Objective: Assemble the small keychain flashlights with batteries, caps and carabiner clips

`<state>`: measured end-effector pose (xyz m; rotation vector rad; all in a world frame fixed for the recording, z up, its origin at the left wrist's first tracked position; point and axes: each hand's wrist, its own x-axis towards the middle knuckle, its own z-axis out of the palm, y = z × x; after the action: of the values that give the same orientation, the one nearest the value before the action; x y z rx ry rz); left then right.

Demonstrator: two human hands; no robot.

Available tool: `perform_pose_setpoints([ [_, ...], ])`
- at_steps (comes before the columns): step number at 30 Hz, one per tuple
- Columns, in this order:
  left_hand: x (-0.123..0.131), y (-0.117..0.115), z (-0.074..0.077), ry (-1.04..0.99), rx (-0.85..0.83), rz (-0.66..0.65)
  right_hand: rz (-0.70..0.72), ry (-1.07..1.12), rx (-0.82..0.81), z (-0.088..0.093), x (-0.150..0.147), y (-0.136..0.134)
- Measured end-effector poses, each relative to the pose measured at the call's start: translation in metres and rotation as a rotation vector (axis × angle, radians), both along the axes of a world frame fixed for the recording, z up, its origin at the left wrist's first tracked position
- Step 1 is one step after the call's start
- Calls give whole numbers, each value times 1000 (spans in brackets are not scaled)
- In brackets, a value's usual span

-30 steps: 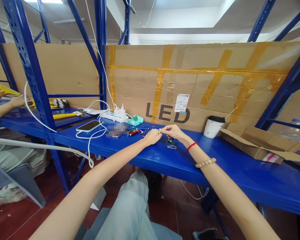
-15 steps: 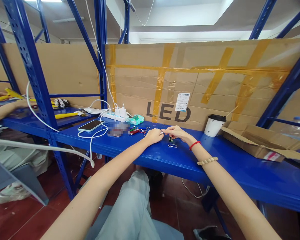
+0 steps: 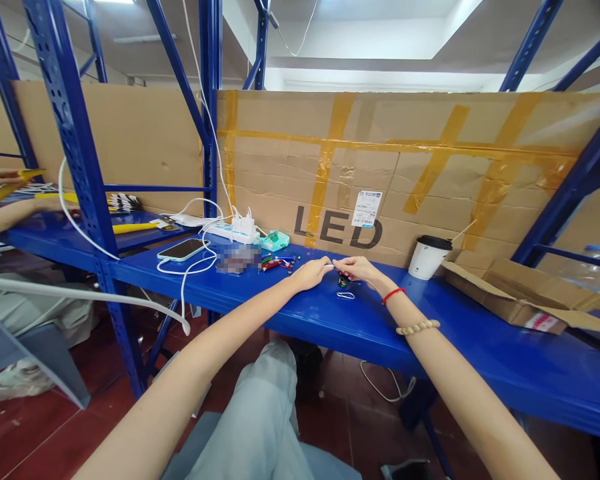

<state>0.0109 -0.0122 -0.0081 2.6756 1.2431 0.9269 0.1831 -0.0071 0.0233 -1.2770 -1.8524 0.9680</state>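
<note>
1. The fingers of our left hand (image 3: 311, 275) are pinched shut on a small pale piece (image 3: 329, 266), too tiny for us to name, held just above the blue bench (image 3: 315, 312).
2. The fingers of our right hand (image 3: 361, 268) bend together at the piece's right end; we cannot tell whether they grip it.
3. Just below the right fingers we see a small black-and-green item (image 3: 343, 282); we cannot tell whether they touch it. Nearer us, a thin white loop (image 3: 346, 295) lies on the bench.
4. On our right wrist we wear a red cord bracelet (image 3: 393, 295) and, farther up, a beige beaded one (image 3: 418, 327).
5. Left of our hands lie small red (image 3: 271, 265) and blue (image 3: 283, 258) items beside a pixelated patch, with a teal packet (image 3: 275, 240) behind.
6. Farther left we have a phone (image 3: 181, 249) and a white power strip (image 3: 230, 232).
7. To our right stand a black-lidded paper cup (image 3: 427, 260) and an open cardboard box (image 3: 500, 297).
8. Behind everything, we face a taped cardboard sheet (image 3: 280, 167) printed "LED".
</note>
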Motion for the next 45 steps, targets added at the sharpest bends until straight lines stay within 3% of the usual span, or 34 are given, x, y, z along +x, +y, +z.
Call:
perform_pose_setpoints([
  [10, 5, -8, 0, 10, 34, 90, 6, 38, -133, 5, -2, 6],
  [16, 6, -9, 3, 1, 55, 36, 42, 86, -223, 4, 3, 14],
  [23, 4, -3, 2, -41, 31, 10, 15, 79, -199, 1, 1, 16],
  [29, 0, 2, 0, -103, 3, 56, 34, 10, -45, 2, 0, 9],
  [35, -1, 7, -1, -149, -23, 81, 45, -62, 244, 2, 2, 10],
  [40, -2, 9, -2, -136, -42, 31, 7, -132, 457, -1, 5, 16],
  [45, -2, 9, -5, -75, -65, -30, 23, -177, 514, -2, 9, 17],
])
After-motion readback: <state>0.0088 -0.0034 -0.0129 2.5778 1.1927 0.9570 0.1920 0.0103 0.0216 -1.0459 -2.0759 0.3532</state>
